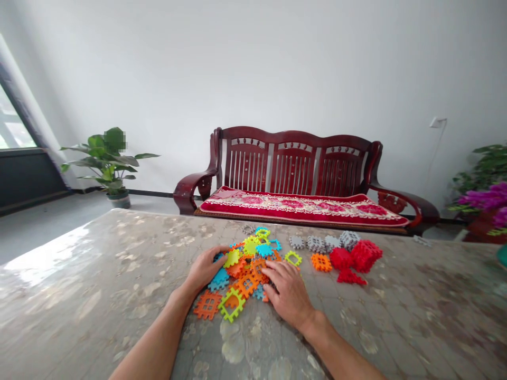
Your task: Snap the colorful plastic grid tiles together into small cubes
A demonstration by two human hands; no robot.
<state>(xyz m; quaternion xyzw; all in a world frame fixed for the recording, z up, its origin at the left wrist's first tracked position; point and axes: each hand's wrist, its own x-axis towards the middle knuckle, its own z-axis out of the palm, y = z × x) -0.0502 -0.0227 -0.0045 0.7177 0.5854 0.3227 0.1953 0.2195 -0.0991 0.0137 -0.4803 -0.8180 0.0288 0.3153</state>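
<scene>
Left forearm (160,332) and right forearm (340,343) lie nearest the camera, entering over the table (130,301) from seven and five o'clock. Reference centre: the pile of interlocking plastic pieces (247,285), located between the two hands. This central position apparently puts every loose piece within reach of either hand.

Peripheral placement: grey pieces (316,244) stand at two o'clock; a single orange window piece (321,262) and the red pieces (366,256) are at three o'clock, apart from the pile. The grouping appears to be by colour, leaving the mixed pieces in the middle.

Left hand (206,268): at nine o'clock, palm down, fingers pointing toward one o'clock. Thumb and forefinger are apart at the edge of a yellow-green piece (232,258); whether they clamp it cannot be determined.

Right hand (291,293): at four o'clock, palm down, wrist angled inward, fingers bent toward ten o'clock. Fingertips meet an orange piece (259,269), thumb set lower and apart; closure on the piece cannot be confirmed.
</scene>
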